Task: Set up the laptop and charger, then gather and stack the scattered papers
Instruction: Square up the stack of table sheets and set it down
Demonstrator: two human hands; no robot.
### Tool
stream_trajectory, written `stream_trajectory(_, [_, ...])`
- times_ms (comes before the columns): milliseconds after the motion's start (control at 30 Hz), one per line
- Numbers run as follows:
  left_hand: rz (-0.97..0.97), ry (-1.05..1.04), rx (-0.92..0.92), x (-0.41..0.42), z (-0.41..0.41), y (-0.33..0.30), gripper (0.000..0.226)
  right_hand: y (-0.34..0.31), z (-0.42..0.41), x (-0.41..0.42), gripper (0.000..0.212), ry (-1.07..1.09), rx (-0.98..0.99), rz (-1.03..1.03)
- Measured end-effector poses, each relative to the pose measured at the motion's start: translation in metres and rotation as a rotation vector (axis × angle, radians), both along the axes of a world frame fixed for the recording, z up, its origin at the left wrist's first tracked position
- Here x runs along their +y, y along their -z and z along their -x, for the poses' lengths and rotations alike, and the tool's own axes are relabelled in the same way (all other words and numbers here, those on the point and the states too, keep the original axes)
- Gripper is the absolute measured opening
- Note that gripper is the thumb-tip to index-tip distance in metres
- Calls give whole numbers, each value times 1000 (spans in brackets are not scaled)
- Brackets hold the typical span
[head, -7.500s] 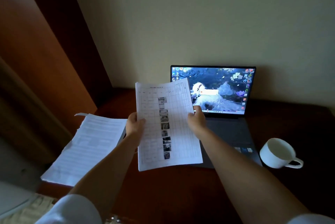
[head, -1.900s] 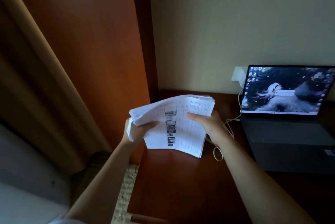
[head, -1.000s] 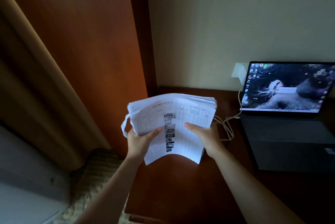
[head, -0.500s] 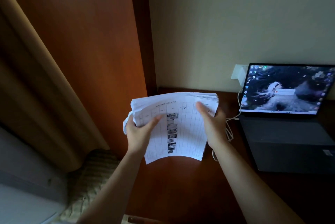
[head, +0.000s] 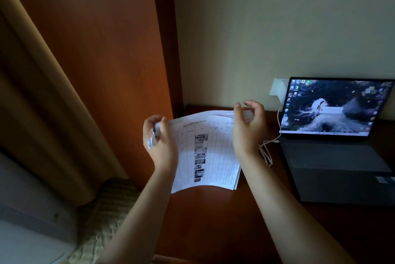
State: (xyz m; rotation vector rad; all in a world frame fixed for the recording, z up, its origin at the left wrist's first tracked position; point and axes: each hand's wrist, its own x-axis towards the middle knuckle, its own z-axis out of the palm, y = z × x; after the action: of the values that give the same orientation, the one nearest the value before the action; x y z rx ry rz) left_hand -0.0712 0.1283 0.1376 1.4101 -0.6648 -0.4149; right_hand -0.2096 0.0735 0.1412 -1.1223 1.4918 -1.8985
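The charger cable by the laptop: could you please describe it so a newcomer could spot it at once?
Start at the open laptop on the dark desk. Along its left edge, the thin white charger cable drops from the wall adapter, then loops on the desk. It is the only cord there.

A dark reddish-brown wooden desk (head: 205, 221) occupies the near right. A tall orange-brown wooden panel (head: 96, 49) stands at far left-centre. A beige fabric curtain (head: 42, 103) hangs left. The pale cream wall (head: 277, 17) spans the far right.
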Motion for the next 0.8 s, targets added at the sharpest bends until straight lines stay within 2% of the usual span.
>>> stream_trajectory(67, [12,-4,2,-1,-1,-4,9,-2,2,1,14,-33,-21,4])
stream_trajectory(133, [-3,-14,38,-3,-1,-5,9,-3,10,4,20,-172,-85,-3])
stream_trajectory(200, [-20,9,69,-3,0,-7,10,5,25,7,46,-366,-37,-60])
stream_trajectory(267, [-22,54,15,-2,-2,-5,27,20,39,9,69,-538,19,-244])
stream_trajectory(333, [-6,166,-119,0,-10,7,53,38,42,14,58,-623,41,-414])
stream_trajectory(400, [3,346,-127,1,-23,28,70,52,42,17,41,-616,37,-451])
stream_trajectory(433, [-37,432,-111,2,-29,42,75,57,42,17,38,-611,16,-471])
stream_trajectory(500, [-152,529,-87,6,-33,61,72,64,42,19,44,-643,5,-562])
stream_trajectory(533, [-190,535,-58,8,-33,66,67,65,42,18,53,-662,25,-590])
stream_trajectory(633, [-189,473,81,9,-29,73,51,69,37,19,99,-590,39,-581])
stream_trajectory(667, [-186,469,94,9,-28,74,48,70,35,19,99,-576,30,-581])
stream_trajectory(700, [-201,474,98,9,-27,77,45,72,35,20,84,-566,21,-589])
stream_trajectory(767, [-264,489,96,9,-25,82,39,78,37,22,42,-588,-15,-600])
stream_trajectory(800, [-290,491,101,9,-23,83,37,80,37,26,31,-599,-22,-592])
